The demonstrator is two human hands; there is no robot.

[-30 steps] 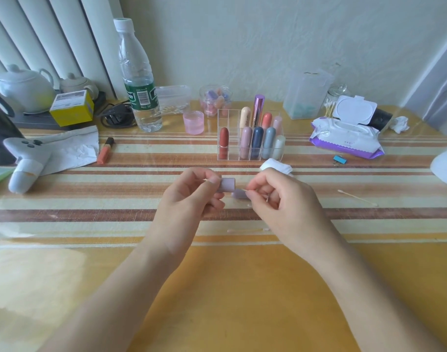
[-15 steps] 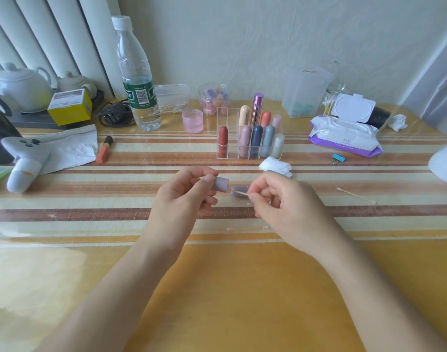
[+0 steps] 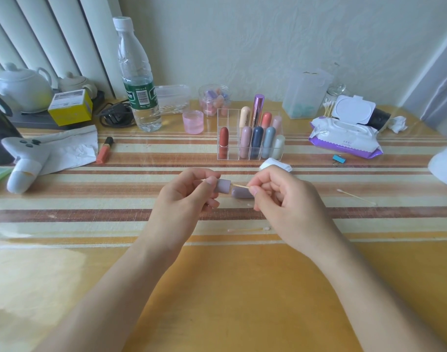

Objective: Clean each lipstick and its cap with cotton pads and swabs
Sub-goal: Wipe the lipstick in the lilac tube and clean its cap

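At frame centre, our left hand (image 3: 184, 199) pinches the cap (image 3: 221, 186). Our right hand (image 3: 285, 199) pinches a swab (image 3: 240, 185), its tip in the cap's mouth. More shaft shows than a second ago, so we judge the swabbing mid-stroke. The lipstick (image 3: 241, 193) lies on the bench (image 3: 242, 288) just below.

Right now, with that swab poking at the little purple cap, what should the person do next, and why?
Probably twirl the cotton swab inside the purple cap. The left hand holds the cap, mouth toward the right hand, which pinches the swab's stick; its tip is hidden at the cap's mouth, so wiping the inner wall seems next.
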